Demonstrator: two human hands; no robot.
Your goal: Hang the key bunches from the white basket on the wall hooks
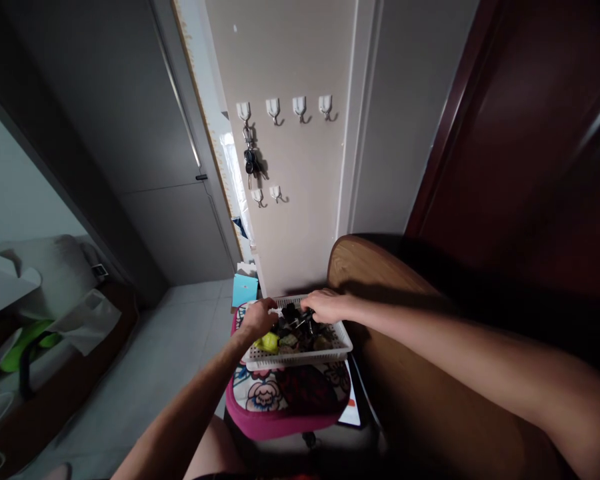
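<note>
While over the white basket (300,365), right fingers (309,305) tight on dark keys (307,318), left fingers (268,304) half-curled, hold unclear.

We can't read any words or numbers here. We see a tiny mark on the light blue packet (245,291), but it is too small to make out. The white sheet (349,415) below the seat (287,423) has an orange patch (351,403) we can't read.

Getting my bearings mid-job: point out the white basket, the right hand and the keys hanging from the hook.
White basket (297,362): head view, on its near side wall.
Right hand (325,306): head view, on the back of the hand.
Hanging keys (251,161): head view, on the bunch's black part.
</note>
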